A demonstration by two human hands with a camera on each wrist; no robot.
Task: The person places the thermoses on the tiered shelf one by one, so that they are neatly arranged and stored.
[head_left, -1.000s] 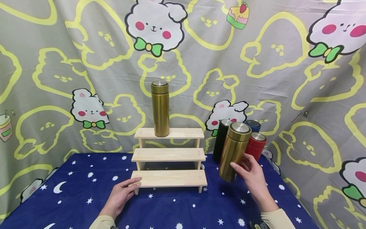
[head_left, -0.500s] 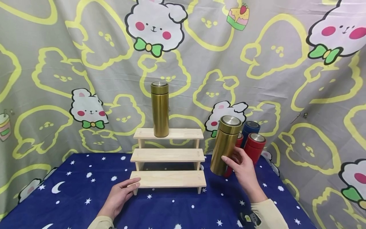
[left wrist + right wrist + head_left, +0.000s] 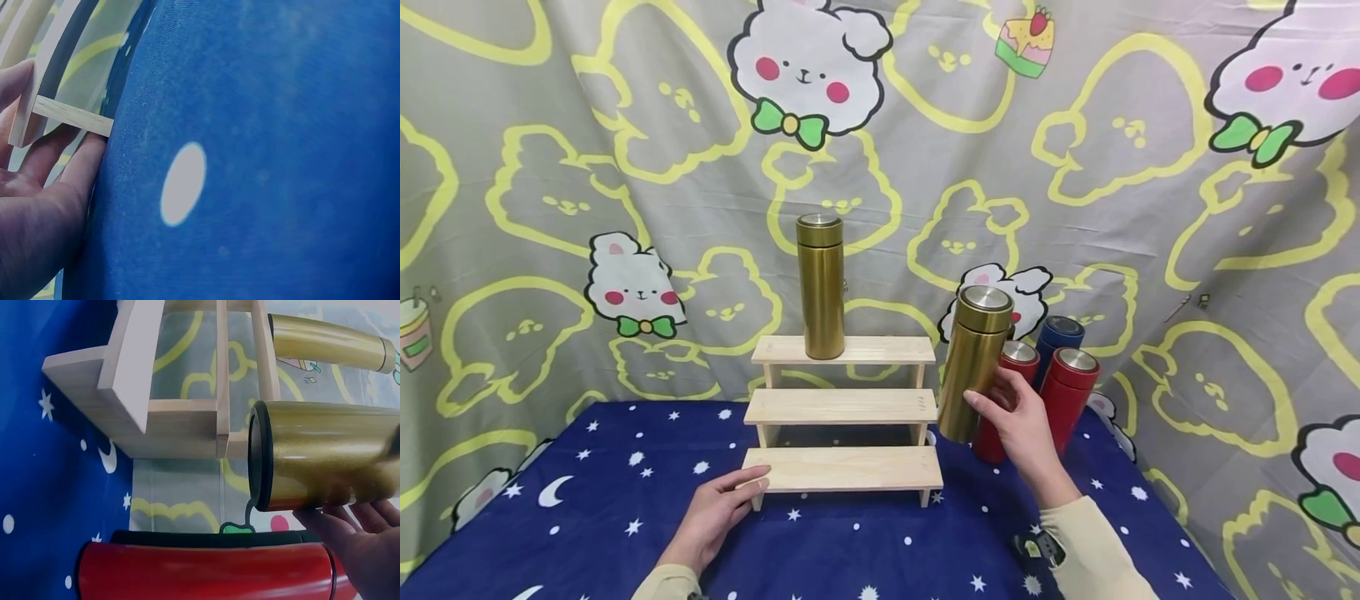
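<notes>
My right hand point(image 3: 1017, 427) grips a gold flask point(image 3: 973, 363) in the air, slightly tilted, just right of the three-step wooden shelf point(image 3: 844, 406). The right wrist view shows that gold flask point(image 3: 322, 455) held over my fingers point(image 3: 350, 528), beside the shelf point(image 3: 150, 400). A second gold flask point(image 3: 820, 286) stands upright on the top step. My left hand point(image 3: 724, 506) rests flat on the blue star cloth, fingertips touching the lowest step's left end. In the left wrist view my fingers point(image 3: 44, 181) lie against the shelf's leg point(image 3: 72, 117).
Two red flasks point(image 3: 1070, 392) and a blue flask point(image 3: 1057, 337) stand on the blue cloth point(image 3: 865, 542) behind my right hand; one red flask point(image 3: 206, 572) lies close under it in the right wrist view. A cartoon-print curtain point(image 3: 625, 167) hangs behind.
My right hand has carried the gold flask up and to the left, from beside the cluster of flasks to the shelf's right side. The left hand has stayed put.
</notes>
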